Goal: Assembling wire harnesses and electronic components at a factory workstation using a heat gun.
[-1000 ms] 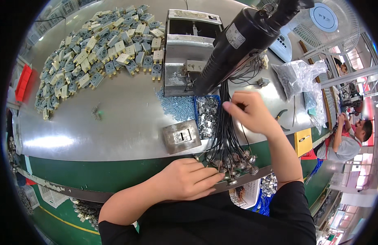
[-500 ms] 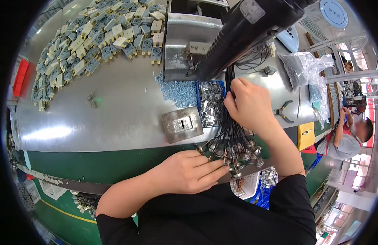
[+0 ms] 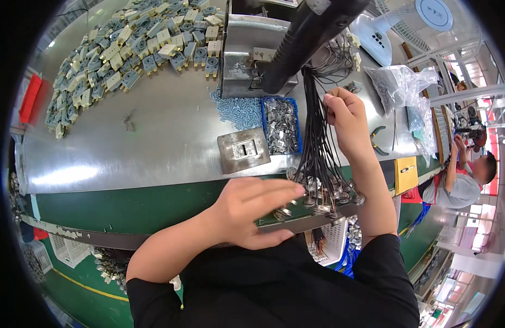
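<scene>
A bundle of black wires (image 3: 312, 117) runs from the back of the metal table toward its near edge. Round silvery metal caps (image 3: 320, 205) hang at the near ends, over the green front strip. My right hand (image 3: 348, 123) is closed beside the bundle, thumb and forefinger pinching what looks like one black wire. Left of the caps, my left hand (image 3: 252, 210) has its fingers stretched out and thumb apart. Its fingertips reach the nearest caps; whether they touch is unclear. A blue tray (image 3: 300, 134) of small metal clips lies left of the wires, next to a steel fixture block (image 3: 229, 158).
Blue-grey screws (image 3: 238, 112) lie loose behind the block. Grey and cream plug housings (image 3: 132, 52) are heaped at the back left. A thick black cylinder (image 3: 304, 49) slants over the table. Pliers (image 3: 378, 141), a plastic bag (image 3: 391, 87) and a yellow notebook (image 3: 406, 177) sit right; a person (image 3: 460, 191) works beyond.
My right hand has come off the middle of the bundle and moved slightly right and back, now pinching at its side. My left hand has risen, its fingers opening away from the caps.
</scene>
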A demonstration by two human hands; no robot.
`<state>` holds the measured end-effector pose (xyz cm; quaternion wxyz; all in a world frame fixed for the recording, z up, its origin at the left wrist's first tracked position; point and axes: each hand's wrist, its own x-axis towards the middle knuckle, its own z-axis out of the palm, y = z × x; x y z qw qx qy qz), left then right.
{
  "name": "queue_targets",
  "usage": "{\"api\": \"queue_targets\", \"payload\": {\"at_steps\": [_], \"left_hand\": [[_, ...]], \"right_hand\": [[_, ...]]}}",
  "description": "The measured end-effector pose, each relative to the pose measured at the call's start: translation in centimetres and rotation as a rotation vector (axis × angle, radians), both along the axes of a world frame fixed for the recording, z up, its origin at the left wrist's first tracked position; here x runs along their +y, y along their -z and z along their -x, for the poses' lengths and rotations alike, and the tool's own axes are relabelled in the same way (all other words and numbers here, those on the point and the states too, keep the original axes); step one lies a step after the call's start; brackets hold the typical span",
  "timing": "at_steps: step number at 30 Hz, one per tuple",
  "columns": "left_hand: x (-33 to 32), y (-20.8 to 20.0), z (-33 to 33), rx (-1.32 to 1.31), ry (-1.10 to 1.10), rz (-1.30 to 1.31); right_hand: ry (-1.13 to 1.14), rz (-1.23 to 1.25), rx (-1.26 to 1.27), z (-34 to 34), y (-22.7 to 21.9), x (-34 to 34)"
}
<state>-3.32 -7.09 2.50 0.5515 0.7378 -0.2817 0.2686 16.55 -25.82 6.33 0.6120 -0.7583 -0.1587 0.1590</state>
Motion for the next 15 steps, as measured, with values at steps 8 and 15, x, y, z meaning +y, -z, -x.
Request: {"api": "queue_targets", "payload": {"at_steps": [8,15], "left_hand": [[-1.4,-4.0,-4.6,0.551,-0.099,-0.011],[-2.8,-3.8,-9.6,0.829,-0.135,-0.031]], "right_hand": [[-0.149,0.005,0.113,-0.3,0.4,-1.7],[-0.117,-0.149,0.176,0.3,0.4,-1.7]]}}
